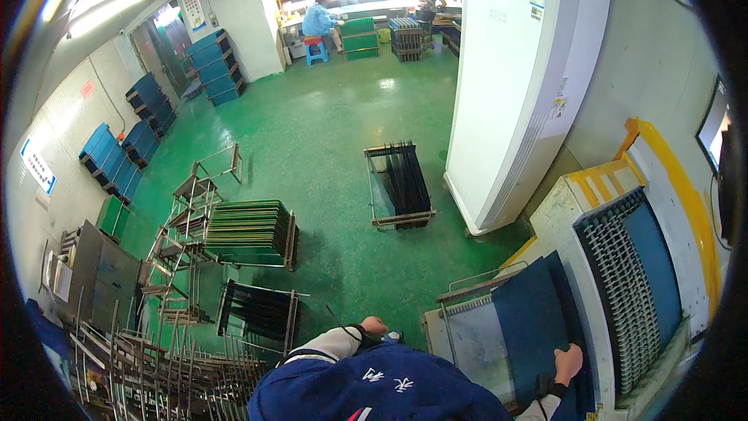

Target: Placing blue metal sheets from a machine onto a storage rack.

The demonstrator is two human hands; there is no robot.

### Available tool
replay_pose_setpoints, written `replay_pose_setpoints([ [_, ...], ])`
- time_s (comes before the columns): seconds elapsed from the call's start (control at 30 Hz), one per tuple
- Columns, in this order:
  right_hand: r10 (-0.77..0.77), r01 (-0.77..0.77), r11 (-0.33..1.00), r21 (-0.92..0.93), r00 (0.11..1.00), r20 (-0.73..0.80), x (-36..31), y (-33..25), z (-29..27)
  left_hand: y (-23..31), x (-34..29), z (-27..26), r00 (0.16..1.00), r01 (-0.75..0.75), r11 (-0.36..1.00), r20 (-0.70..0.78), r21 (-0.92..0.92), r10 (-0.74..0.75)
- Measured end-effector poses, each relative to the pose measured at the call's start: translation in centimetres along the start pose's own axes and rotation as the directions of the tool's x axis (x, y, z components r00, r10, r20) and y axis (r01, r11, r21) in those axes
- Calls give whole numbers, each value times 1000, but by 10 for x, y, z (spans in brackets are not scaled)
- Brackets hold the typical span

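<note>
My right hand (569, 363) is closed on the edge of a dark blue panel (532, 323) at the lower right. The panel stands close against others like it in a metal-framed rack (448, 335). A black band circles that wrist. My left hand (374, 326) hangs in front of my body above the green floor, apart from the rack; its fingers are turned out of sight. Right of the panels is a machine with a conveyor of grey rollers (619, 284), where another blue panel (656, 269) lies.
A tall white cabinet (499, 86) rises ahead on the right. Racks of dark panels (401, 187) and green-edged panels (248, 226) stand on the floor. Bare metal frames (179, 366) crowd the lower left. Blue stacked racks (214, 66) line the wall; a seated person (318, 19) works far off.
</note>
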State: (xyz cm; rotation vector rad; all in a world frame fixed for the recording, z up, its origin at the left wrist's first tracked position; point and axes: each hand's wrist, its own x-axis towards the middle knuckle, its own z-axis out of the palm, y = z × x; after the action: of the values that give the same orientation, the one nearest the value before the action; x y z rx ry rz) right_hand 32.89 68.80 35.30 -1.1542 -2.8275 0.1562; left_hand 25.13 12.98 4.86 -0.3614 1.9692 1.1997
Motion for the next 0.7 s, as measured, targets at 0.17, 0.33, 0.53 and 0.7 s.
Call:
replay_pose_setpoints([
  [0.17,5,-5,1000,3,1000,11,6,9,11,-6,8,-1,1000,-6,1000,18,13,6],
  [0.33,9,-9,1000,-10,1000,-14,1,11,9,2,6,3,1000,6,999,15,42,-6],
  [0.53,-4,4,1000,-16,1000,-23,-2,-2,0,-1,2,-2,1000,-8,1000,24,29,8],
  [0.7,17,-17,1000,-7,1000,-22,-5,1,-4,24,-15,2,1000,16,997,9,75,-17],
])
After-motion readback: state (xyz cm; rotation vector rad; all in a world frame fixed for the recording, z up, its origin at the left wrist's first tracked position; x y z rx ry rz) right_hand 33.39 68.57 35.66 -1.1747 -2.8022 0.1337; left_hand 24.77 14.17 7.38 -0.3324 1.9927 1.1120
